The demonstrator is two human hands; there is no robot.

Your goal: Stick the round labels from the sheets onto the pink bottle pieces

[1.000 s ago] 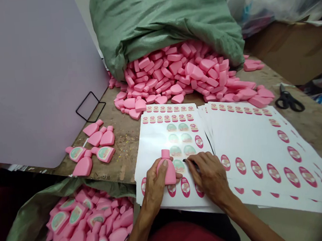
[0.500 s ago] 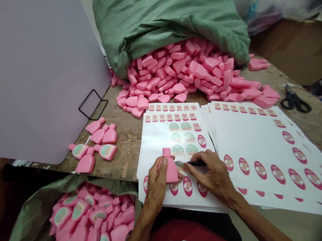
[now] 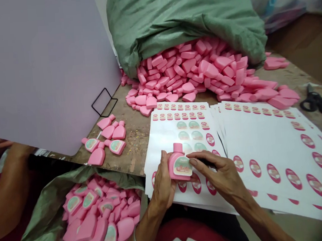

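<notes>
Materials: wood table [image 3: 134,150] w/ rough, scuffed, paint-specked top; green sack [image 3: 186,12], creased cloth-like, upper ctr of frame, mouth spilling a heap of matte pink bottles [image 3: 185,72], flat-bodied, rounded shoulders, short caps. White label sheets [image 3: 162,137], smooth paper, ctr, printed w/ small rectangles, arched green pcs & pink ovals; 2nd paper stack [image 3: 259,135] at R of frame. Scissors [image 3: 315,102], blk handles, far R. Lower L: 2nd green sack [image 3: 43,222], wrinkled, holding more bottles, some labelled. Bottle in work [image 3: 175,158]: ctr of frame, just below middle, above the sheets, near-upright, cap up; pink, arched label [image 3: 183,167] on front, pale rim, green top, peach pic below. L hand [image 3: 162,183] wrapped round bottle's side. R hand [image 3: 220,171]: thumb & forefinger at label's R edge, pinching or pressing, can't tell; dark tool [image 3: 208,164] under fingers, mostly hidden.
</notes>
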